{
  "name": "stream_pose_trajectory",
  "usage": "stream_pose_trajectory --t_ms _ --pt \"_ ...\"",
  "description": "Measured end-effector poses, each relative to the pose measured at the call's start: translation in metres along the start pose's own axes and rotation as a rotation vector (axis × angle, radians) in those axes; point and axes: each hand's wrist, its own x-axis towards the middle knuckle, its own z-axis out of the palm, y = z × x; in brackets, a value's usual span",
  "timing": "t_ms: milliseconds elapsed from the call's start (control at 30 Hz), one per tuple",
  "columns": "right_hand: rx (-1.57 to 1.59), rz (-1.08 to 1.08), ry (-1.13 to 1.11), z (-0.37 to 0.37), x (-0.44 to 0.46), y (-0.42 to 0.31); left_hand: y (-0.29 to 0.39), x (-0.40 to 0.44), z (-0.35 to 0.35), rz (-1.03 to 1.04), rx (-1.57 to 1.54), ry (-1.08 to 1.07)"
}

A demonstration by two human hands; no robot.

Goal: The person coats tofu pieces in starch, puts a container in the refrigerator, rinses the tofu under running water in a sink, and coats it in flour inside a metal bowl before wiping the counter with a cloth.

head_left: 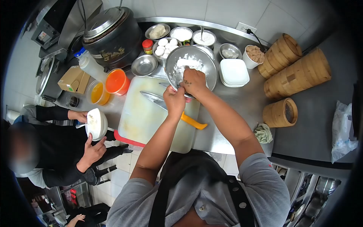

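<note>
A metal mixing bowl (212, 72) tilts over the back edge of the cutting board, with white flour-like powder (194, 60) inside. My left hand (175, 100) is closed on the bowl's near rim. Inside the bowl, my right hand (194, 81) is curled into a fist against the powder; whether its fingers hold anything is hidden. Just left of and below my left hand, a knife (155, 100) with a yellow handle lies on the white cutting board (138, 109), partly covered by my forearm.
Behind stand a bowl of eggs (165, 48), powder bowls (181, 34) and a large dark pot (113, 38). White square dishes (234, 72) and bamboo steamers (298, 73) are at right. Orange (117, 81) and yellow tubs sit left. Another person (56, 143) holds white bowls.
</note>
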Motion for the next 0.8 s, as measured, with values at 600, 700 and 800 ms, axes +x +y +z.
stream_pose_trajectory --t_ms 600,700,800 --pt "0.735 0.285 0.026 -0.060 0.056 0.063 0.007 0.031 -0.062 -0.042 -0.101 0.102" --pt "0.369 0.198 -0.023 -0.037 0.101 0.098 0.018 0.030 -0.083 -0.025 -0.114 0.156" --pt "0.060 0.176 -0.145 -0.019 0.113 0.098 0.027 0.027 -0.104 -0.027 -0.060 0.178"
